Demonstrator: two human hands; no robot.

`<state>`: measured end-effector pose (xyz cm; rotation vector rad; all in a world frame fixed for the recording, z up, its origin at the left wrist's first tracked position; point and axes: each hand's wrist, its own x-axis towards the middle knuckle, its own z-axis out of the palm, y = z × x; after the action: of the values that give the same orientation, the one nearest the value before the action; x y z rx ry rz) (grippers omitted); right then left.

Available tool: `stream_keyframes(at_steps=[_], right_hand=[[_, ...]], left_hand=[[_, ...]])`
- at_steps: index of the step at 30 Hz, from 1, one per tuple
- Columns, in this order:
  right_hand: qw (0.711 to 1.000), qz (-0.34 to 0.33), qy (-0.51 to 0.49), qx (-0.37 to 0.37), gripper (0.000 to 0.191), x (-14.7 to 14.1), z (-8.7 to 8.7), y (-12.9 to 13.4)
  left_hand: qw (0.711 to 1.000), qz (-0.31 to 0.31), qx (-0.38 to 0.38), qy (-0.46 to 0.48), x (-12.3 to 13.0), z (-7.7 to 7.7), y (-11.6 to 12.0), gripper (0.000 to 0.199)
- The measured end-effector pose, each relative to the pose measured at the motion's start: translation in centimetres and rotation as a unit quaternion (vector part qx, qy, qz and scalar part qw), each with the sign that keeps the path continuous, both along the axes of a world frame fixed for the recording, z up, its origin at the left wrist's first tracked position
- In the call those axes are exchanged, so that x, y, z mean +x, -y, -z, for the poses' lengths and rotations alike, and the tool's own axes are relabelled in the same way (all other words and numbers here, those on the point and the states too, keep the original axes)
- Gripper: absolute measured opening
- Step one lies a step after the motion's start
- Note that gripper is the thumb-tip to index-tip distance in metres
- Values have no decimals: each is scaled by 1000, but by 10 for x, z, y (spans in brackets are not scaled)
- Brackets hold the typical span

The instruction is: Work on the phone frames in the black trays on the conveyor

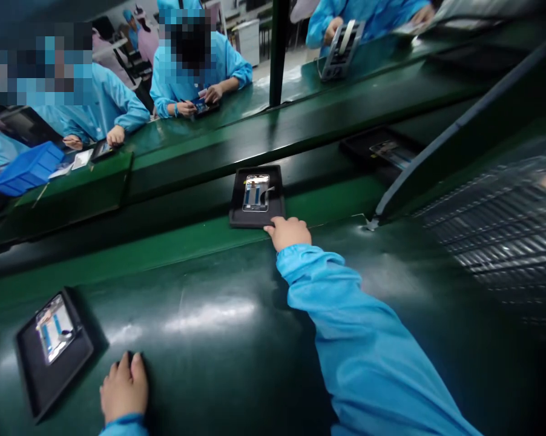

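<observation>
My right hand [292, 234] is stretched out to the belt, its fingers closed on the near right corner of a black tray [236, 209]. In that tray lies an opened phone frame [256, 197] with blue strips and a silver rim. My left hand [125, 389] rests low on the green worktop, fingers curled; a dark bit shows at the fingertips, too unclear to name. To its left, apart from it, a second black tray [30, 375] sits tilted in view, holding a similar phone frame [55, 330].
A green partition with a grey edge [418, 148] rises at right, beside a ribbed rack [486, 242]. Another black tray [355, 148] is on the belt behind it. Across the line, co-workers in blue handle small devices near a blue bin [28, 169] and a tape dispenser [342, 51].
</observation>
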<state>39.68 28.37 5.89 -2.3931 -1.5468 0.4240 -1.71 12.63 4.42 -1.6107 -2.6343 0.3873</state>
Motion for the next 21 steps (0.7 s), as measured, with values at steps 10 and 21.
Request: stream_keyframes(at_steps=[10,21], right_hand=[[909,-413,-41,-37,25,-138,-22,209],[941,-321,-101,28,39,-114,-24,275]], left_hand=[[929,179,87,311,92,12,81,49],[956,144,71,246,60,0,109,43]])
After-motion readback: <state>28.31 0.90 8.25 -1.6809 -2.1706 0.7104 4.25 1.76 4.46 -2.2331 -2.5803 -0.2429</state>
